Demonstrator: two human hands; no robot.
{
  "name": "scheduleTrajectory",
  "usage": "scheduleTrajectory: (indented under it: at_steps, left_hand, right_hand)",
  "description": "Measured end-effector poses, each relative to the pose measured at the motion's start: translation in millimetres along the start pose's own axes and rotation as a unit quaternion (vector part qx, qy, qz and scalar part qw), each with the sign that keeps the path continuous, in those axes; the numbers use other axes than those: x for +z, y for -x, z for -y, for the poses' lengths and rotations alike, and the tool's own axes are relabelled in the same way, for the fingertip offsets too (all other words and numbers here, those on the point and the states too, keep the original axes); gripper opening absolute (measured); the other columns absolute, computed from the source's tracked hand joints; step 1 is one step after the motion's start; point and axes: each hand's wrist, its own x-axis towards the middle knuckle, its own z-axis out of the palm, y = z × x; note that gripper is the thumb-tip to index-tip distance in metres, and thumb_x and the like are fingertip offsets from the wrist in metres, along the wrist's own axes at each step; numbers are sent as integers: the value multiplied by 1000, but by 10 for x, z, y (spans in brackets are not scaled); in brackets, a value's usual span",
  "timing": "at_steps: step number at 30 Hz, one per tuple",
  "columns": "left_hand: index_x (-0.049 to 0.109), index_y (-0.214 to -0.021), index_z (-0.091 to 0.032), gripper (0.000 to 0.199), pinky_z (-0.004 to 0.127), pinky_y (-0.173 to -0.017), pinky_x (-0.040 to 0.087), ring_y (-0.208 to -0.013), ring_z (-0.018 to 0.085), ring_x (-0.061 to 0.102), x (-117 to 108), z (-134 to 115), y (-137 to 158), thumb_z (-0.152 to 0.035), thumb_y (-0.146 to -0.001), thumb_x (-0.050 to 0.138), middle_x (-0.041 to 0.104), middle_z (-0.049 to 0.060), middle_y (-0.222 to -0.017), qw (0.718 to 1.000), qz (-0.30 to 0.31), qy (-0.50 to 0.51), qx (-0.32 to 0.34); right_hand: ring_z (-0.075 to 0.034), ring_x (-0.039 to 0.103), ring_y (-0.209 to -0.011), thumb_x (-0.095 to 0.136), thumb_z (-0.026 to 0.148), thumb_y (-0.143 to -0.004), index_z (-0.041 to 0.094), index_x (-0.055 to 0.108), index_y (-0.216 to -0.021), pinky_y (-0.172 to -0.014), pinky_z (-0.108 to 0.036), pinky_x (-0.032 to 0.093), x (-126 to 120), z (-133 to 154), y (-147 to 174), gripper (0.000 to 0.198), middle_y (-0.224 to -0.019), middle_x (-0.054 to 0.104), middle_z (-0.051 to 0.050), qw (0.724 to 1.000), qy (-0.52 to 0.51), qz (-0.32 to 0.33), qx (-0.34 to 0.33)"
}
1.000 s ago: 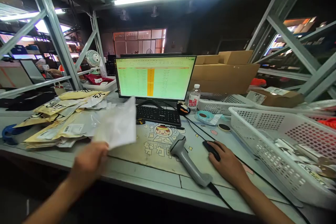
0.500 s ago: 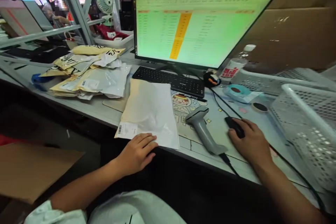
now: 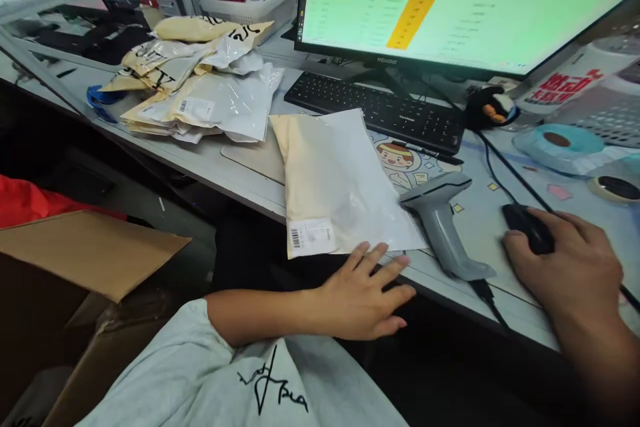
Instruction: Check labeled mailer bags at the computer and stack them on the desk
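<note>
— At the near edge of the surface (image 3: 235, 170), what is changing in the head view?
— The left hand (image 3: 363, 297), fingers spread, is now resting just off the mailer bag (image 3: 340, 187), which half a second ago it was pressing down.
— And the bag?
— Lying flat, cream and white, barcode label nearest. The right hand (image 3: 570, 270) is curling over the mouse (image 3: 527, 227).
</note>
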Motion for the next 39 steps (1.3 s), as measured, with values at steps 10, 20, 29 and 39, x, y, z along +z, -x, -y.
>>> scheduleTrajectory:
  at_steps: [10,20,29,39]
  left_hand:
    - [61,-72,-18,33,25,-58,46,-59,12,60,-993,269,707,-28,-103,56,65,2,-65,943,-142,271,-135]
    - [57,-74,-16,54,20,-47,38,-47,8,47,-663,559,878,-66,-89,70,54,-2,-56,735,-126,505,-434]
    - [58,-75,-16,54,20,-45,36,-45,8,45,-603,477,831,-67,-85,74,55,-2,-55,717,-108,533,-436]
    - [55,-74,-16,64,20,-46,32,-43,9,43,-556,428,835,-77,-82,72,53,-1,-50,725,-106,525,-433]
  right_hand:
    - [-33,52,-142,49,60,-100,6,65,-143,-121,-47,39,-90,179,87,70,-147,59,-23,1000,4,7,13]
    - [-36,49,-145,67,40,-95,9,60,-148,-121,-54,40,-147,164,101,62,-152,55,-21,999,-18,42,14]
    - [-33,50,-142,56,51,-102,5,63,-145,-122,-50,37,-150,240,106,63,-149,56,-23,1000,5,20,11]
    - [-37,55,-136,46,52,-99,8,66,-137,-120,-48,43,-62,-30,27,62,-143,60,-25,1000,2,0,-22]
